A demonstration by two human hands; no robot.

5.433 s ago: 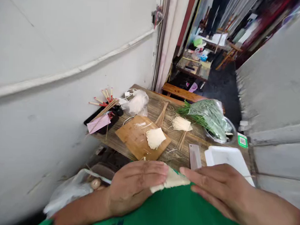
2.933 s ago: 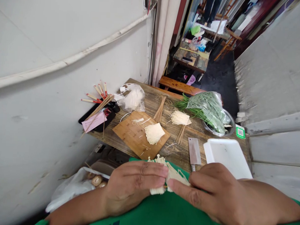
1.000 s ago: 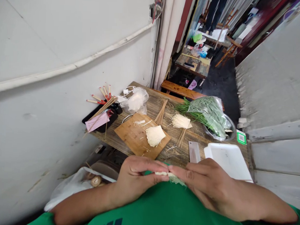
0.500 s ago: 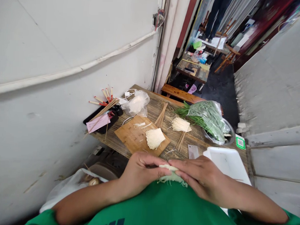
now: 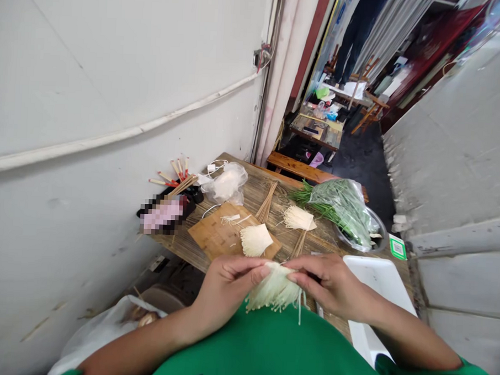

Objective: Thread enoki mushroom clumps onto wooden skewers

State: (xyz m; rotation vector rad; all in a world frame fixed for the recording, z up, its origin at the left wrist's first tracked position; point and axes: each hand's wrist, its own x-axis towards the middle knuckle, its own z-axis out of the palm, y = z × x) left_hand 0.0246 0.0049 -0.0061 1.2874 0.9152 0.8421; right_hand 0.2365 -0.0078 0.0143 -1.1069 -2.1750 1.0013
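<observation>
A fanned bunch of enoki mushrooms [image 5: 274, 291] hangs caps-down between my two hands, close to my green shirt. My left hand [image 5: 233, 283] pinches its upper left edge between thumb and fingers. On the other side, my right hand [image 5: 326, 282] pinches the upper right edge; a few loose strands dangle below its fingertips. Just beyond my hands, a cut enoki bunch [image 5: 256, 240] lies on the wooden cutting board [image 5: 208, 235]. Another enoki bunch [image 5: 299, 218] rests on the table, beside thin wooden skewers [image 5: 266, 202].
A white tray [image 5: 379, 270] stands at the right, behind my right forearm. Bagged green chives [image 5: 340, 205] lie over a metal bowl [image 5: 381, 229]. A clear plastic bag [image 5: 229, 182] and a black box [image 5: 191, 199] occupy the wall side. A person's legs [image 5: 358, 40] show far back.
The enoki bunch has turned from nearly edge-on to spread out facing me, its strands now hanging lower left. Both hands still pinch it. The view has shifted slightly.
</observation>
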